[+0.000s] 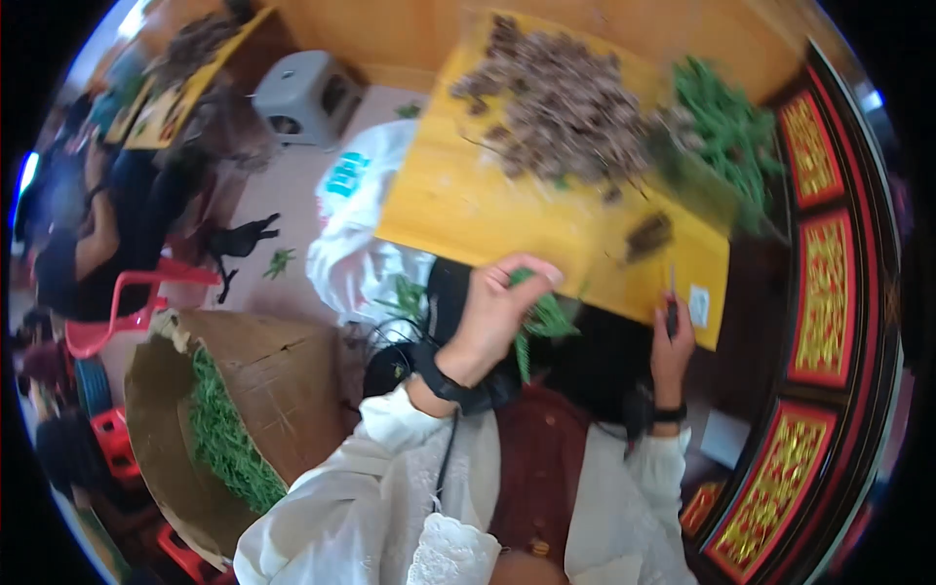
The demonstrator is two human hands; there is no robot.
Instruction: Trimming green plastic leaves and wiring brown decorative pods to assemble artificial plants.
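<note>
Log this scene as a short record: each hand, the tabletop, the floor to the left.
Left hand: the hand holds a green sprig at the table's near edge
Right hand: the hand grips a slim dark-handled tool, tip pointing away from the person
Surface: yellow table
On table, far side: heap of brownish clumps
On table, near right hand: small dark brown clump
Left of person: cardboard box with greenery inside
Beside table, left: white plastic bag; grey stool farther back
</note>
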